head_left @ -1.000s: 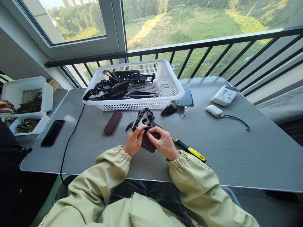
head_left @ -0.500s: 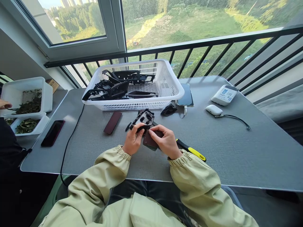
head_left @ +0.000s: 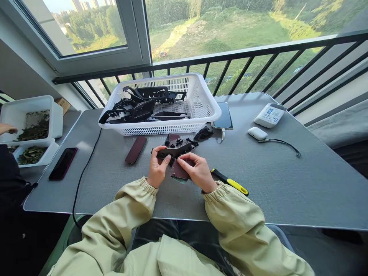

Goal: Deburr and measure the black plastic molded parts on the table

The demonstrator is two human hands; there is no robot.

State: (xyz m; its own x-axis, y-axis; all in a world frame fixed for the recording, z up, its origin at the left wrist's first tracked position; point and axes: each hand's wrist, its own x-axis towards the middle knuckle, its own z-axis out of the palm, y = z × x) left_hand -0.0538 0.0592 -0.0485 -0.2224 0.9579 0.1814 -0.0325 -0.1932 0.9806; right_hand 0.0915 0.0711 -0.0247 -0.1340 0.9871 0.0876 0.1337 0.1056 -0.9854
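Observation:
My left hand grips the left end of a black plastic part with ribs and clips, held low over the grey table. My right hand pinches a dark brown trim panel just below that part, with the two pieces touching. Both hands sit close together at the middle of the table's near side. A second brown trim strip lies flat to the left of my hands. A white basket behind them holds several more black plastic parts.
A yellow-handled tool lies right of my right hand. A phone, white charger case, white pack and small black piece lie further back. Left: another phone, a cable, leaf bins, another person's hand.
The black part has tipped from standing up to lying nearly flat. The brown panel has come out from behind it and sits lower in my right hand.

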